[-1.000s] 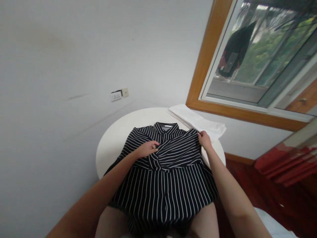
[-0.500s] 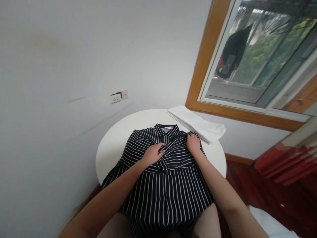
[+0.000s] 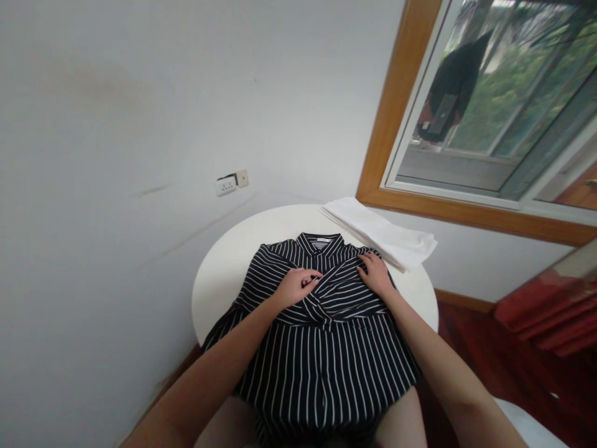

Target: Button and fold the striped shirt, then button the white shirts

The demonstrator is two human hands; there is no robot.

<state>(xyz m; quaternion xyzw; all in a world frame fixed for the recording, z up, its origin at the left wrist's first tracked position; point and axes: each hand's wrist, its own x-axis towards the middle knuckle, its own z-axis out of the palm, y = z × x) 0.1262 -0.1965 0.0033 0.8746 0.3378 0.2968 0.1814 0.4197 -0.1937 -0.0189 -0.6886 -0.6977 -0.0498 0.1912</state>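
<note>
A black shirt with white stripes (image 3: 321,348) lies face down on a round white table (image 3: 228,261), collar at the far side, its lower part hanging over the near edge onto my lap. Both sleeves are folded across the back. My left hand (image 3: 296,286) lies on the left folded sleeve, fingers loosely together and pressing the cloth. Flat on the right shoulder fold rests my right hand (image 3: 374,274), its fingers stretched out.
A folded white cloth (image 3: 382,233) lies at the table's far right edge, under a wood-framed window (image 3: 387,118). A wall socket (image 3: 226,185) sits on the white wall behind. Red wooden floor (image 3: 471,348) lies to the right.
My right hand let go of the right shoulder edge and moved inward to lie flat on the folded cloth. My left hand slid slightly right along the sleeve.
</note>
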